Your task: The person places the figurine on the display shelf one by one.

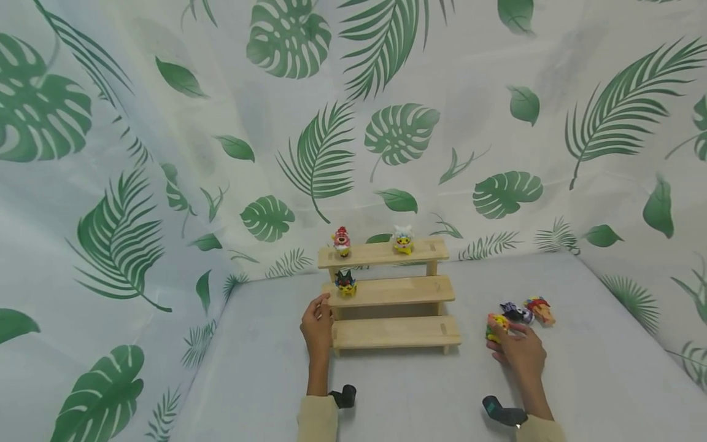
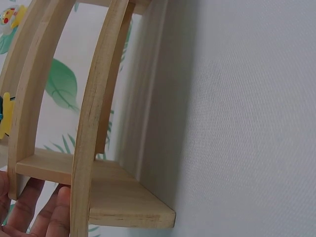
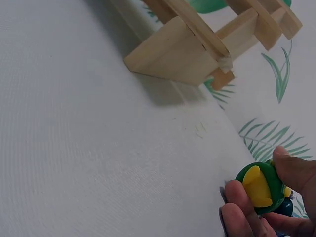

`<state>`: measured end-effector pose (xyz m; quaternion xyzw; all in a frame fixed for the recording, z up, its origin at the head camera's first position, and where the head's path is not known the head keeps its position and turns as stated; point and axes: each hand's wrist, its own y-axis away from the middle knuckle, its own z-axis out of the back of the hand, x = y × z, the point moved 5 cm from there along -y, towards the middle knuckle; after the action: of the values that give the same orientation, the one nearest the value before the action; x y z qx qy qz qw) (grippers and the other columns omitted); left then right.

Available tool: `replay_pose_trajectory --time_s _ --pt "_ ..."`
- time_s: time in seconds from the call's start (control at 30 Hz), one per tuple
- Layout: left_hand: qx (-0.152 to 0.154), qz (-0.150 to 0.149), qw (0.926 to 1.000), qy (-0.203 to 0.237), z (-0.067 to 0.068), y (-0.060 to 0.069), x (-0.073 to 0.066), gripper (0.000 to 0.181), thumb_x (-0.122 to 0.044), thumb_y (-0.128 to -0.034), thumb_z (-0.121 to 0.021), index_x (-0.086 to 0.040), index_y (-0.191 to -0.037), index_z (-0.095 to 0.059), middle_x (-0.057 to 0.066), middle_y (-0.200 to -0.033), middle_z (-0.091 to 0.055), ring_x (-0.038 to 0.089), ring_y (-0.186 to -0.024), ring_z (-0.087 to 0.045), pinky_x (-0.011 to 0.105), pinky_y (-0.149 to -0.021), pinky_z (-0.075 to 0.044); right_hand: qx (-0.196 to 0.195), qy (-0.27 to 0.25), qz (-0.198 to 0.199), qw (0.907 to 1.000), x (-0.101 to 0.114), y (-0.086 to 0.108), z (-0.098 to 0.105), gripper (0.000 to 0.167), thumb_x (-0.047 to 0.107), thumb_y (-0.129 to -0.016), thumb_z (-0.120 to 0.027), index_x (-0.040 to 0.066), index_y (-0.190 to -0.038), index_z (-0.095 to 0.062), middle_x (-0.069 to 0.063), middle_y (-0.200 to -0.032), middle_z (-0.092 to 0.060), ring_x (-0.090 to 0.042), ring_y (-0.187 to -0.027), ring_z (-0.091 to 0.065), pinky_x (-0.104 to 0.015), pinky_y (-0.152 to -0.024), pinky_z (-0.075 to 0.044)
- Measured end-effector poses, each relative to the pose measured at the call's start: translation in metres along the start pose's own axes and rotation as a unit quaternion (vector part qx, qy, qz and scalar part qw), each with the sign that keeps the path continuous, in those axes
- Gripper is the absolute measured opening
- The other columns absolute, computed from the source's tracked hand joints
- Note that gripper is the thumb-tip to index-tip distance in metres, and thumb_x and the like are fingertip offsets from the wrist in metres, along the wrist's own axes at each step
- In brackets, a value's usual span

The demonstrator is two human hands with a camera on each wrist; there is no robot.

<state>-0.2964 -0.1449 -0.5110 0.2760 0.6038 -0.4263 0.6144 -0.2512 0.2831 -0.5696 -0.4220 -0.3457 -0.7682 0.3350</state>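
Note:
A three-tier wooden display shelf [image 1: 394, 331] stands near the back wall. My left hand [image 1: 317, 328] holds its left end at the middle tier; in the left wrist view, fingers [image 2: 58, 212] reach under that tier's plank. To the right of the shelf, my right hand [image 1: 521, 353] pinches a small green and yellow toy figurine [image 3: 257, 186] between thumb and fingers. A dark-eared figurine [image 1: 345, 284] sits at the left of the middle tier. On the top tier are a red-hatted pink figurine [image 1: 342, 242] and a white-hooded yellow figurine [image 1: 403, 240].
Just beyond my right hand lie a black and white figurine [image 1: 518, 313] and a tan one with a red and blue top [image 1: 539, 310]. A white cloth [image 1: 259, 380] covers the surface. Leaf-printed sheeting [image 1: 353, 172] hangs behind and along the sides.

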Motion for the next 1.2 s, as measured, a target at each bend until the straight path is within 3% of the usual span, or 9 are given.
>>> replay_pose_trajectory --time_s 0.2,0.3,0.4,0.47,0.63,0.73,0.9,1.07,1.2 --pt "0.003 0.003 1.0 -0.002 0.0 -0.001 0.004 0.022 -0.019 -0.1003 -0.056 -0.012 -0.114 -0.071 0.015 -0.107 -0.073 0.028 -0.094 -0.072 0.035 -0.072 -0.061 0.034 -0.002 0.003 0.9994 0.001 -0.001 0.0 0.073 0.042 -0.089 -0.068 -0.014 -0.131 -0.046 -0.01 -0.074 -0.072 -0.004 -0.053 -0.066 -0.017 -0.046 -0.051" --pt "0.004 0.001 1.0 -0.003 0.0 -0.001 0.005 0.021 -0.019 -0.1004 -0.056 -0.012 -0.114 -0.071 0.015 -0.106 -0.073 0.028 -0.093 -0.073 0.032 -0.07 -0.06 0.045 0.012 0.014 0.9988 0.001 -0.001 -0.001 0.07 0.04 -0.088 -0.07 -0.013 -0.128 -0.047 -0.005 -0.07 -0.072 -0.004 -0.055 -0.066 -0.017 -0.048 -0.052" --pt "0.005 0.002 1.0 0.001 0.0 -0.001 0.004 0.021 -0.019 -0.1003 -0.056 -0.012 -0.114 -0.071 0.015 -0.106 -0.073 0.028 -0.093 -0.073 0.032 -0.07 -0.06 0.042 0.037 0.034 0.9979 0.003 0.001 -0.001 0.068 0.04 -0.088 -0.07 -0.012 -0.125 -0.047 -0.017 -0.08 -0.072 -0.006 -0.057 -0.066 -0.018 -0.049 -0.052" --pt "0.006 0.001 1.0 0.002 0.0 -0.001 0.004 0.022 -0.018 -0.1004 -0.055 -0.012 -0.114 -0.071 0.015 -0.106 -0.073 0.029 -0.093 -0.073 0.035 -0.07 -0.061 0.032 0.064 0.055 0.9959 0.003 0.003 -0.002 0.066 0.041 -0.089 -0.069 -0.011 -0.123 -0.047 -0.027 -0.098 -0.068 -0.016 -0.066 -0.069 -0.017 -0.052 -0.051" --pt "0.006 0.0 1.0 0.001 0.0 0.0 0.003 0.022 -0.018 -0.1003 -0.055 -0.011 -0.114 -0.071 0.015 -0.107 -0.073 0.03 -0.093 -0.073 0.035 -0.07 -0.061 0.004 0.115 0.077 0.9904 -0.002 0.005 -0.004 0.065 0.046 -0.092 -0.063 -0.009 -0.122 -0.046 -0.033 -0.121 -0.053 -0.043 -0.103 -0.058 -0.038 -0.078 -0.054" --pt "0.004 -0.002 1.0 0.0 0.0 0.0 0.003 0.022 -0.019 -0.1003 -0.055 -0.012 -0.114 -0.071 0.014 -0.108 -0.073 0.028 -0.094 -0.073 0.032 -0.069 -0.06 -0.004 0.112 0.08 0.9905 -0.004 0.007 -0.005 0.066 0.046 -0.092 -0.062 -0.01 -0.123 -0.046 -0.033 -0.122 -0.053 -0.044 -0.106 -0.055 -0.052 -0.089 -0.049" --pt "0.001 -0.001 1.0 0.0 -0.001 0.0 0.005 0.022 -0.019 -0.1004 -0.055 -0.013 -0.114 -0.071 0.014 -0.108 -0.073 0.027 -0.095 -0.072 0.035 -0.07 -0.061 -0.021 0.107 0.093 0.9897 -0.006 0.009 -0.004 0.062 0.041 -0.092 -0.064 -0.01 -0.123 -0.048 -0.034 -0.122 -0.054 -0.045 -0.103 -0.059 -0.055 -0.09 -0.048" --pt "0.004 0.0 1.0 -0.007 -0.001 0.0 0.006 0.022 -0.019 -0.1003 -0.055 -0.012 -0.113 -0.071 0.013 -0.108 -0.073 0.026 -0.093 -0.073 0.035 -0.07 -0.061 -0.045 0.085 0.073 0.9927 -0.009 0.01 -0.003 0.058 0.039 -0.09 -0.067 -0.005 -0.123 -0.049 -0.031 -0.127 -0.055 -0.04 -0.091 -0.061 -0.048 -0.082 -0.048" --pt "-0.001 -0.004 0.9999 -0.014 0.0 -0.001 0.005 0.021 -0.019 -0.1002 -0.056 -0.012 -0.113 -0.071 0.014 -0.103 -0.074 0.026 -0.091 -0.073 0.032 -0.068 -0.06 -0.038 0.01 0.058 0.9976 -0.008 0.014 -0.003 0.063 0.042 -0.089 -0.069 -0.003 -0.126 -0.047 -0.03 -0.139 -0.049 -0.044 -0.119 -0.052 -0.057 -0.101 -0.04"
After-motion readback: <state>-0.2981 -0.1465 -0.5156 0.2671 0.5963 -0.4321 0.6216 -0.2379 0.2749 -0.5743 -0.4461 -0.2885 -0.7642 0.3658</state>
